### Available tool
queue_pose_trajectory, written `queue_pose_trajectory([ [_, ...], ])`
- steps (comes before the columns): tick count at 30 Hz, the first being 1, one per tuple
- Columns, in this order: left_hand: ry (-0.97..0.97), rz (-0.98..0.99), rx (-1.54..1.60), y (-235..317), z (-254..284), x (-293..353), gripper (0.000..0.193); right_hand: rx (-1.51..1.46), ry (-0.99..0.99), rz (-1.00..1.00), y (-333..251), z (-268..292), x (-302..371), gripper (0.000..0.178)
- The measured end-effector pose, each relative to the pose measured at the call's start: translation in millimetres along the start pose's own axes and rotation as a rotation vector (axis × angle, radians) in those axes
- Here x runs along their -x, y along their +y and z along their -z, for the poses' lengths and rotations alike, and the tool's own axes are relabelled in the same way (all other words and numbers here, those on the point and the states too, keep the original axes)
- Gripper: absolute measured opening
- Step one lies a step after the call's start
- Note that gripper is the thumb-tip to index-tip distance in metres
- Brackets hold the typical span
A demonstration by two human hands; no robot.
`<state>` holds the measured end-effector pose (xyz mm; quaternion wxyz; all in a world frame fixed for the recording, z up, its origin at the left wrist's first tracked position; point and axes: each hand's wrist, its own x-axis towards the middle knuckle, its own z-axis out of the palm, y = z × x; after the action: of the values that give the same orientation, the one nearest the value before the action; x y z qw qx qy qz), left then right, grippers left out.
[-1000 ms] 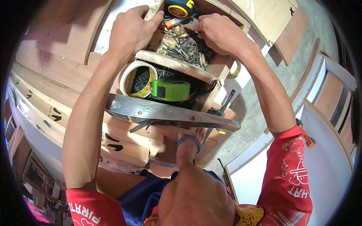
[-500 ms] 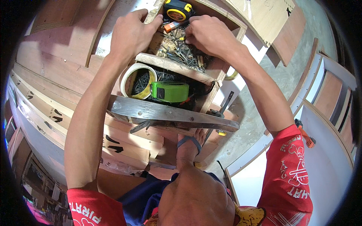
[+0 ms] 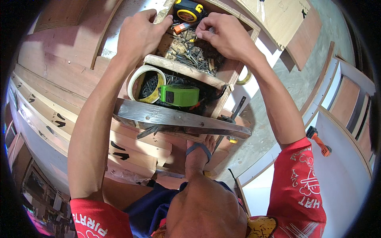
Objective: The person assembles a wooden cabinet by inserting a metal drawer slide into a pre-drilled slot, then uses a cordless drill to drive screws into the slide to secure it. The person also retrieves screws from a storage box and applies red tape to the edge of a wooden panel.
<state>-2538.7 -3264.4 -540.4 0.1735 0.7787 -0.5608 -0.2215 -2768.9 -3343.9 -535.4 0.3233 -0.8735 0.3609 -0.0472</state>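
Note:
A wooden toolbox (image 3: 186, 68) with compartments lies in front of me. My left hand (image 3: 139, 33) holds its left wall, thumb over the rim. Over the far compartment, my right hand (image 3: 224, 35) is closed in a pinch; whatever sits between its fingertips is too small to make out. Below it lie loose dark nails (image 3: 194, 55), with an orange-handled tool (image 3: 181, 27) and a black and yellow tape measure (image 3: 187, 11) beyond. The nearer compartment holds a green tape measure (image 3: 180, 95) and a tape roll (image 3: 135, 85) with more nails inside its ring.
A metal bar (image 3: 166, 119) lies across the toolbox's near side. Wooden boards (image 3: 59, 91) cover the left. Plywood pieces (image 3: 274, 20) lie at the far right, and white panels with wooden edging (image 3: 317, 170) stand at the right near an orange and black tool (image 3: 318, 141).
My right hand has lifted slightly from the nails, its pinched fingertips now showing above them. My left hand stays at the toolbox wall.

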Motion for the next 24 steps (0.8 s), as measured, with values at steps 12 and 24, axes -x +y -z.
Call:
queue_pose_trajectory([
  [12, -0.038, 0.026, -0.025, -1, 1, -2, 0.073, -0.020, -0.006, -0.011, 4, 16, 8, 0.017],
  [24, -0.041, 0.056, 0.002, -3, -1, -4, 0.062, 0.347, 0.093, 0.184, -25, -48, -19, 0.018],
])
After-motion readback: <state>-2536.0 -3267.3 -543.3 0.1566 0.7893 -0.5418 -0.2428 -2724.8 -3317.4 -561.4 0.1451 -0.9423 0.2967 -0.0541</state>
